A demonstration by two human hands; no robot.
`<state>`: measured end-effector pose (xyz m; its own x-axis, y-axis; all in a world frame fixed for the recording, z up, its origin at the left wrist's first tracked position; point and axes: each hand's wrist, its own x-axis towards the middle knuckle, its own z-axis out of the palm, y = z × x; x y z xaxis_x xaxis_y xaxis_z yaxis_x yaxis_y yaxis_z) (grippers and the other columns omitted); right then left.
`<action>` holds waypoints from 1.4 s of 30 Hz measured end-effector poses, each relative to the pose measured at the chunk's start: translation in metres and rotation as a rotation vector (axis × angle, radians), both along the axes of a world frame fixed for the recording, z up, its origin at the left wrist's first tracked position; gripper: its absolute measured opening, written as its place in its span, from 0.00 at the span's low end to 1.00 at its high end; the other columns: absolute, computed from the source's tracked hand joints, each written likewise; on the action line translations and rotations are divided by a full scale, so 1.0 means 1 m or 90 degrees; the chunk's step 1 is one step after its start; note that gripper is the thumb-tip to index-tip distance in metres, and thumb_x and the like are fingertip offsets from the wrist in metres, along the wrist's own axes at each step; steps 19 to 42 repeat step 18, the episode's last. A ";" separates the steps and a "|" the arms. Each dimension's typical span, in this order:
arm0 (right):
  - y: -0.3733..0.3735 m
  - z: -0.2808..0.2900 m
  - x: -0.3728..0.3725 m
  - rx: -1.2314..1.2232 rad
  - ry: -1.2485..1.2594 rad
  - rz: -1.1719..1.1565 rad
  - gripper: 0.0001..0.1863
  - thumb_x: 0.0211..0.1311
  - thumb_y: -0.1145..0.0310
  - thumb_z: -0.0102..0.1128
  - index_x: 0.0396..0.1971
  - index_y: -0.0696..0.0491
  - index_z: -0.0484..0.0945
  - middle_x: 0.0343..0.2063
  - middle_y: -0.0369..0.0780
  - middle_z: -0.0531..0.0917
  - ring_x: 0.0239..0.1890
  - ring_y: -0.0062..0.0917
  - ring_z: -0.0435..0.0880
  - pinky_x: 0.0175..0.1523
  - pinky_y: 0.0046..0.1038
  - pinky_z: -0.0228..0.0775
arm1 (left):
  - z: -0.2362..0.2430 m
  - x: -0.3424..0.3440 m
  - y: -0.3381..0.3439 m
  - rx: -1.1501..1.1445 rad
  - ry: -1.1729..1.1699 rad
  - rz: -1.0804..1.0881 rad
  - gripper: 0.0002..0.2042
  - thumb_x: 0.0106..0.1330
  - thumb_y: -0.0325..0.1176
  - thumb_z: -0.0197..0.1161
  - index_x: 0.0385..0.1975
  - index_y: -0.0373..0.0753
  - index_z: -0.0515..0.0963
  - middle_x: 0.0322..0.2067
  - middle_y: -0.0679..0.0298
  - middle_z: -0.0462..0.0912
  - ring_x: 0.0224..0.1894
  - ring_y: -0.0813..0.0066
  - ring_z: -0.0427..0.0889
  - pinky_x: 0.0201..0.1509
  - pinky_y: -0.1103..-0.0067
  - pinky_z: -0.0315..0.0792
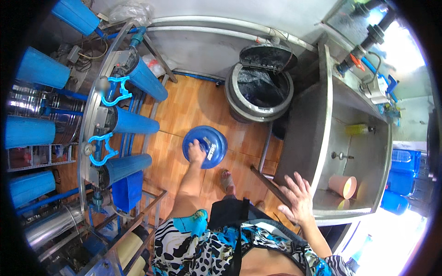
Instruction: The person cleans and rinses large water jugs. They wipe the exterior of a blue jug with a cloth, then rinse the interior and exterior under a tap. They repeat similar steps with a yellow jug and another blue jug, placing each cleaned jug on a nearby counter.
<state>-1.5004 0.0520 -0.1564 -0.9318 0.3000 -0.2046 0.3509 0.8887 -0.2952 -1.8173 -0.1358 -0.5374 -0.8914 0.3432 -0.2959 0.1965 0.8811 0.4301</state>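
My left hand [196, 152] reaches down to a round blue water jug [216, 140], seen from above over the tiled floor. The fingers are curled at the jug's top, around its neck or handle; which of the two is hidden. Whether the jug stands on the floor or hangs just over it, I cannot tell. My right hand [297, 200] is raised beside the front corner of the metal sink [317, 124]. Its fingers are spread and nothing is in it.
A black bin [232, 92] with its lid up stands by the far wall. Blue filter housings [136, 121] on a metal rack line the left side. In the sink lie a peach-coloured cup [343, 186] and a yellow-green bottle [359, 129]. Blue containers [401, 177] stand far right.
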 end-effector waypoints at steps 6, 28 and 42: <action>-0.004 -0.002 0.007 0.015 0.104 0.006 0.33 0.57 0.38 0.62 0.48 0.52 0.81 0.62 0.47 0.74 0.70 0.49 0.63 0.69 0.53 0.54 | 0.131 -0.018 -0.010 0.295 0.215 0.067 0.23 0.52 0.32 0.72 0.49 0.39 0.74 0.45 0.47 0.80 0.48 0.45 0.80 0.53 0.59 0.74; 0.021 -0.003 0.159 0.031 0.477 -0.067 0.14 0.54 0.67 0.71 0.42 0.49 0.86 0.60 0.48 0.77 0.66 0.49 0.70 0.69 0.49 0.61 | 0.526 0.166 -0.007 0.949 0.653 -0.190 0.27 0.50 0.18 0.72 0.50 0.34 0.68 0.42 0.57 0.81 0.41 0.68 0.82 0.51 0.75 0.76; 0.021 -0.003 0.159 0.031 0.477 -0.067 0.14 0.54 0.67 0.71 0.42 0.49 0.86 0.60 0.48 0.77 0.66 0.49 0.70 0.69 0.49 0.61 | 0.526 0.166 -0.007 0.949 0.653 -0.190 0.27 0.50 0.18 0.72 0.50 0.34 0.68 0.42 0.57 0.81 0.41 0.68 0.82 0.51 0.75 0.76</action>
